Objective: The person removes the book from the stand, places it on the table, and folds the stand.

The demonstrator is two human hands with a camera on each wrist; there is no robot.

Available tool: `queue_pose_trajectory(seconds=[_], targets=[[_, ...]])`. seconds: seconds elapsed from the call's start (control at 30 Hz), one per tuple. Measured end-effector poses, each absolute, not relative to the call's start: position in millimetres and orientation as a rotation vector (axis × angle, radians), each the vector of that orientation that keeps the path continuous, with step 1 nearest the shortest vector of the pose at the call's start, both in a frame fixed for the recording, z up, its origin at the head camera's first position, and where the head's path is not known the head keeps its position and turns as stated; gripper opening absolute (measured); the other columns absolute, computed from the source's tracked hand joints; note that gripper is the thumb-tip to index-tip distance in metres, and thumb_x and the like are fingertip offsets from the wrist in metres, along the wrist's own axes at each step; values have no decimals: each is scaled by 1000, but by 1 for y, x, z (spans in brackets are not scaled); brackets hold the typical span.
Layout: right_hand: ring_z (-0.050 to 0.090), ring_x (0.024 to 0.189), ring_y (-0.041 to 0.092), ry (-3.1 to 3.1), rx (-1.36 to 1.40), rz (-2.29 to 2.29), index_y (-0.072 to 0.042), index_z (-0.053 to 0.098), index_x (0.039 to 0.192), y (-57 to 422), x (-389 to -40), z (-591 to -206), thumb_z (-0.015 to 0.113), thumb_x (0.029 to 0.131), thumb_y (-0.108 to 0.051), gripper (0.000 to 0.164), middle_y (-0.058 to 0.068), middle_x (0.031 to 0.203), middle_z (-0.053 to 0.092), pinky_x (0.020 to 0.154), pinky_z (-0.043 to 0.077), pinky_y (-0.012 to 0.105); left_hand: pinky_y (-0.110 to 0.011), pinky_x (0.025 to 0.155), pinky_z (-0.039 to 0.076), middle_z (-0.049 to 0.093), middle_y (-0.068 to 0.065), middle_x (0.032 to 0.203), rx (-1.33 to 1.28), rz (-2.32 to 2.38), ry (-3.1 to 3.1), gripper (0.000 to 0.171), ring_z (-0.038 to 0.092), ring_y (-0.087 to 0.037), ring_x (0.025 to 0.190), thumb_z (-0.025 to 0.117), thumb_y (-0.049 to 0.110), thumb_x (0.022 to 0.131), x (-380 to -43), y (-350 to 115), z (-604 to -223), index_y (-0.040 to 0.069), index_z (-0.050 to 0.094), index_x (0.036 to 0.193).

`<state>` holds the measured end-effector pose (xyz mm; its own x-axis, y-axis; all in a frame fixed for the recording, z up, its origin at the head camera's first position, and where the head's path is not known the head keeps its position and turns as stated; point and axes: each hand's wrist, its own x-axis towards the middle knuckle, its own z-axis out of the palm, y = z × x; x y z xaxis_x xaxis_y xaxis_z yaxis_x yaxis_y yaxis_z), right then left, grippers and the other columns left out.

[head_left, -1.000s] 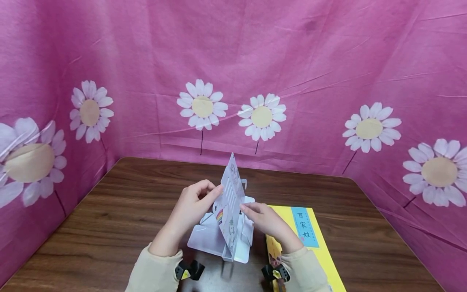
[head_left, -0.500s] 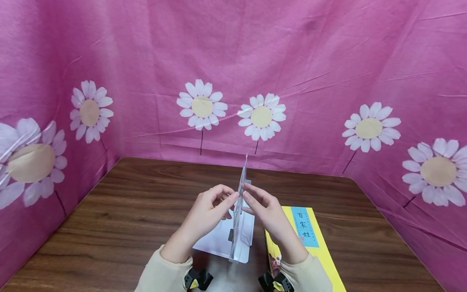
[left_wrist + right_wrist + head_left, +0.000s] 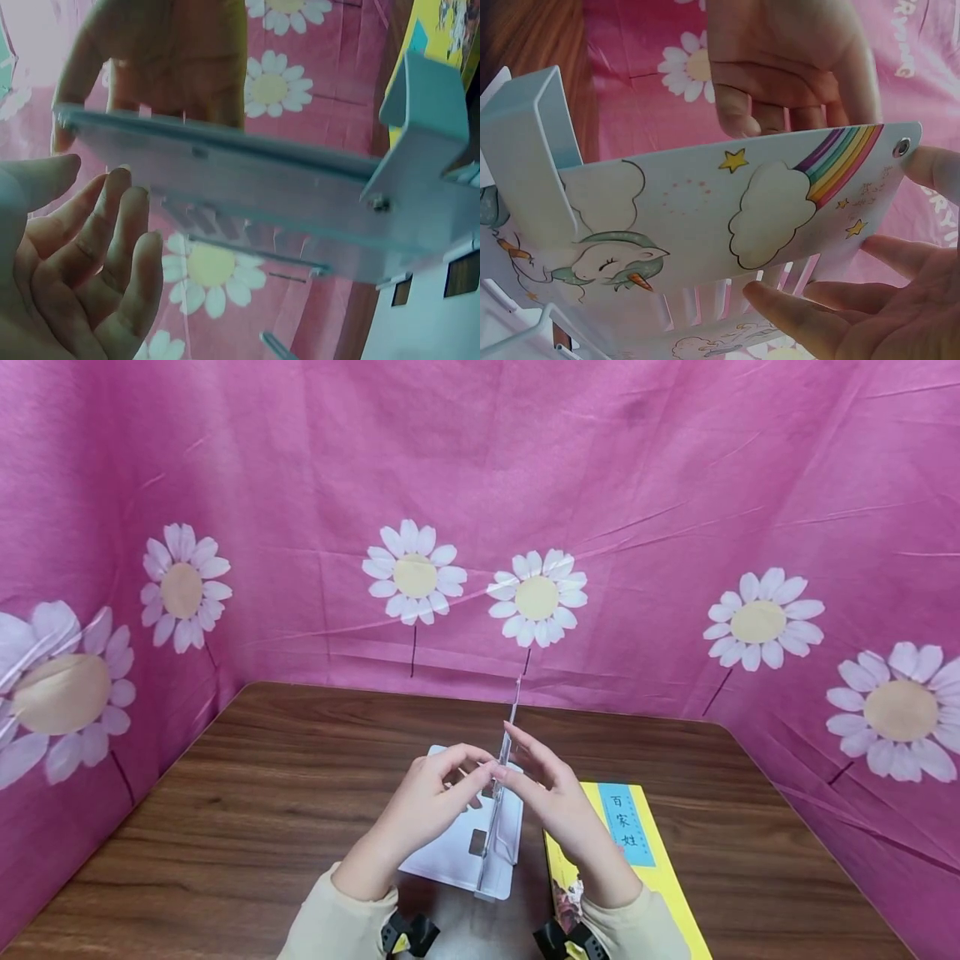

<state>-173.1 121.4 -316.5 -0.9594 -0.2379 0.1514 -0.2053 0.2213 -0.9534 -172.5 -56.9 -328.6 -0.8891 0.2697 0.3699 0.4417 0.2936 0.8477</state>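
Observation:
A white metal book stand has its panel (image 3: 492, 835) upright, seen almost edge-on in the head view, above a flat white base (image 3: 438, 853) on the table. Rainbow, cloud and unicorn prints cover one face of the panel (image 3: 690, 202) in the right wrist view; slots run through it. My left hand (image 3: 423, 802) is at the panel's left side, its thumb near the edge and its fingers loosely bent. On the printed side, my right hand (image 3: 558, 806) has its thumb by the corner rivet and its long fingers spread along the face. A folded lip (image 3: 525, 142) juts from the panel's lower end.
A yellow book (image 3: 663, 893) with a blue title strip lies right of the stand, partly under the right forearm. The wooden table (image 3: 285, 793) meets a pink flowered cloth (image 3: 637, 460) at the back. Black straps (image 3: 408, 935) sit at both wrists.
The panel has swung from leaning left, with its print showing, to standing edge-on. My left hand has moved right and my right hand up, bringing the hands close on opposite sides.

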Motion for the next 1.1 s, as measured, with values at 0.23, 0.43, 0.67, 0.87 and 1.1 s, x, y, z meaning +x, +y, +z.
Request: queue_pose_trajectory(seconds=[0.23,0.43,0.67,0.87,1.1], targets=[[44,124,29,2472,-469,-1827,-28,44,136,126,-175,-316,63,88,-25,53,7,139,44,97,40,50,-26,57,49,65,8,80,-493,-1598,-2432,16,62,-10,63,59,33,91,-182,-69,-333,22,67,99],[42,127,31,2442,-484,-1841,-24,44,136,129,-178,-316,62,88,-23,51,9,141,41,98,39,51,-27,61,46,65,7,81,-335,-1475,-2477,10,58,-14,70,67,24,85,-193,-78,-345,19,69,93],[42,127,32,2417,-492,-1870,-11,44,134,136,-180,-316,61,89,-19,49,7,150,26,98,39,50,-28,61,44,65,6,83,-241,-1431,-2613,14,55,-13,72,70,24,83,-202,-84,-360,16,70,95],[41,128,33,2395,-517,-1874,-9,45,134,139,-181,-315,62,89,-19,49,7,151,25,98,40,49,-27,58,44,64,6,82,-271,-1441,-2720,18,54,-12,69,70,27,82,-206,-85,-370,15,70,96],[41,127,35,2388,-561,-1865,-11,48,130,146,-184,-314,62,89,-17,44,8,150,27,96,43,46,-26,57,42,66,5,83,-319,-1392,-2743,9,53,-10,68,69,24,83,-208,-86,-376,16,71,86]])
